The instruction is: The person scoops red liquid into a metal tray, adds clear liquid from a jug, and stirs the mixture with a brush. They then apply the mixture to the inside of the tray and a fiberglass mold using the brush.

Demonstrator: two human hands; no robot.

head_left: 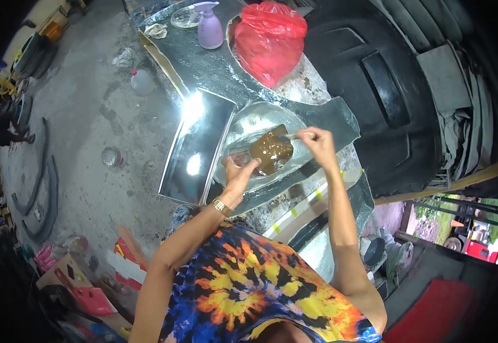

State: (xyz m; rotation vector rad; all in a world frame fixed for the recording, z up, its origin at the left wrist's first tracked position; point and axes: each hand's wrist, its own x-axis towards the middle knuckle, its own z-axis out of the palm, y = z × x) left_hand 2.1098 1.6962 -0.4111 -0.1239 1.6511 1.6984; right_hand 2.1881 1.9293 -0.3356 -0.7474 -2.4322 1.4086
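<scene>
My left hand point(238, 174), with a gold watch on its wrist, is closed on the near-left edge of a wet-looking, glossy brown piece point(273, 150), thumb on top. Pinched in my right hand point(317, 144) is a small brush point(292, 136), whose tip meets the right side of the brown piece. Whether it has bristles is hard to make out. Beneath both lies a translucent, pale sheet point(260, 117) on a dark, shiny moulded panel point(332, 120). A flat mirror-like rectangular panel point(194, 150) sits just left of my left hand.
A red plastic bag point(270, 43) and a purple spray bottle point(209, 28) stand farther back. A large black panel point(374, 91) is at the right. On the concrete floor point(100, 108) at left are a jar point(112, 156) and curved dark strips point(43, 171).
</scene>
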